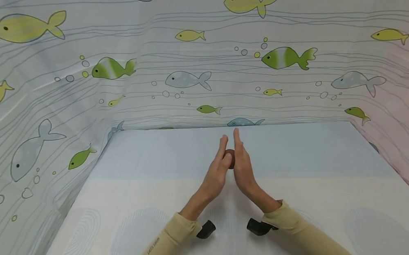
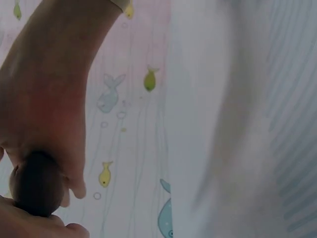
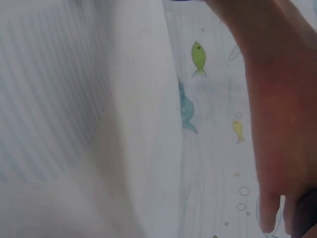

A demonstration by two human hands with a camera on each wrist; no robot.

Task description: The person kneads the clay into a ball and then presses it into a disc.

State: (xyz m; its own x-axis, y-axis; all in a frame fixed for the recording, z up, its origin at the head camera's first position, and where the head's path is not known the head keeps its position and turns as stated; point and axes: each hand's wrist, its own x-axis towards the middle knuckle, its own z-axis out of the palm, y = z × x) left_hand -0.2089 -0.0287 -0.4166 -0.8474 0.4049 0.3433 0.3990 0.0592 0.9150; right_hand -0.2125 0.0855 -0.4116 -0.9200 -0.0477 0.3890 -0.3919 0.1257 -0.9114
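A dark brown, rounded lump point(image 1: 231, 159) sits between the two palms in the head view. On its left side my left hand point(image 1: 217, 174) presses against it with extended fingers. My right hand point(image 1: 243, 169) lies flat along the other side, fingers straight and pointing away. Both hands are held up over the table, palms facing each other. In the left wrist view the brown lump point(image 2: 38, 186) looks smooth and ball-like, caught between the hands. Only a dark edge of it shows at the lower right corner of the right wrist view.
A table with a pale blue and white cloth point(image 1: 148, 157) spreads beneath the hands. Fish-patterned curtain point(image 1: 168, 57) encloses its back and sides. Black wrist cameras point(image 1: 206, 229) jut inward from both beige sleeves point(image 1: 171, 239).
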